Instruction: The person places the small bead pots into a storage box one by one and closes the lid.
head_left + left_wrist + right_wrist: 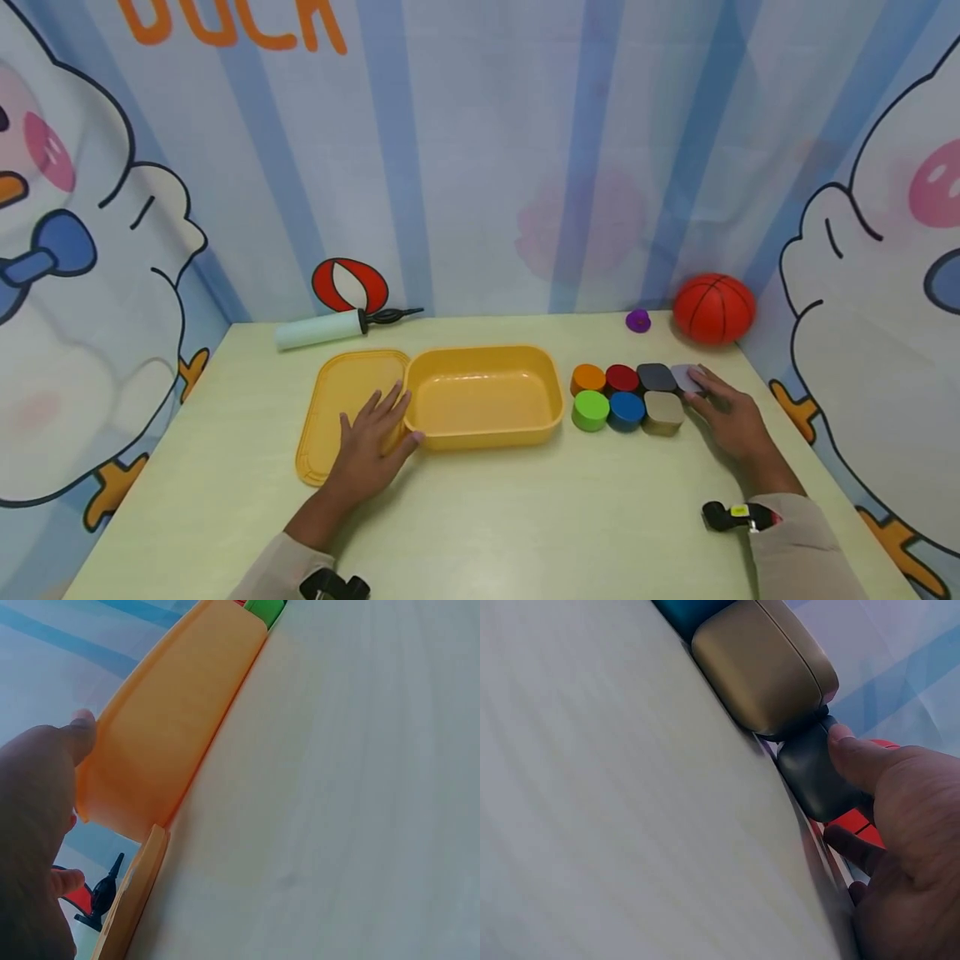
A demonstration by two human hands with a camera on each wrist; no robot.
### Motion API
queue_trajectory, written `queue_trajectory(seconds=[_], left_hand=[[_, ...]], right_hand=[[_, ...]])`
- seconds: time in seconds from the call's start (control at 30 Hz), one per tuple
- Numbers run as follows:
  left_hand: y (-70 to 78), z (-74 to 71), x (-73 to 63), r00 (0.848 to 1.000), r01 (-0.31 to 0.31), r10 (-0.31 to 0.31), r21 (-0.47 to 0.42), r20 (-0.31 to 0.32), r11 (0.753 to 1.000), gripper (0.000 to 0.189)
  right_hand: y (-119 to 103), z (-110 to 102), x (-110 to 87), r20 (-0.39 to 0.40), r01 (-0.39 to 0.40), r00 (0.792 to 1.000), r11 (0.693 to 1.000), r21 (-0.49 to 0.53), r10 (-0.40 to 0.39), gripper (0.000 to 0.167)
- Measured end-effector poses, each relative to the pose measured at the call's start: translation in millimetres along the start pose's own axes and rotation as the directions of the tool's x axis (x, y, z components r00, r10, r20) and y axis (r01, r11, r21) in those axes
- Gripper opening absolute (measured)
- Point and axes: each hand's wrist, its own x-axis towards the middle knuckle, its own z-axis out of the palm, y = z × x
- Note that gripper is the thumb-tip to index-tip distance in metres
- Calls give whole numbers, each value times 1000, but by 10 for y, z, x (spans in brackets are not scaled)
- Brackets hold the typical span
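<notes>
A yellow rectangular tub (483, 442) stands mid-table, its inside bare. My left hand (369, 442) spreads its fingers over the yellow lid (337, 417) and the tub's left end; in the left wrist view the thumb touches the tub's rim (112, 712). At the right end of two rows of small pieces, my right hand (731, 421) pinches a lilac-grey rounded case (684, 377), which looks dark in the right wrist view. Beside it are a beige rounded case (757, 667) and a dark grey one (657, 377).
Round orange (588, 379), red (622, 378), green (590, 410) and blue (626, 411) pieces stand right of the tub. Along the back lie a pale green hand pump (322, 329), a small purple object (638, 321) and a red ball (714, 308). Printed fabric walls the table.
</notes>
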Motion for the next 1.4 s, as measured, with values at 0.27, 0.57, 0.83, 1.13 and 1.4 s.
queue_trajectory(seconds=[0.27,0.57,0.83,1.13,1.4], left_hand=[[-1,-2,4,1000,8,-7,-23,17,1000,71],[-12,-1,1,998,31,-29,-36,52,999,74],[-23,-20,-25,1000,-6,6,-44,2,999,74],[-25,-28,-12,1000,4,-3,-67,8,998,74],[-9,-12,15,1000,9,-8,-49,21,999,72]], right_hand=[[20,2,-6,-39,-66,997,998,-5,66,65],[44,30,-33,-98,-85,991,996,28,87,62],[43,76,-44,-145,-90,984,991,102,105,60],[-7,11,-15,-187,-166,959,960,226,210,64],[-142,-79,26,-265,-133,938,939,318,223,62]])
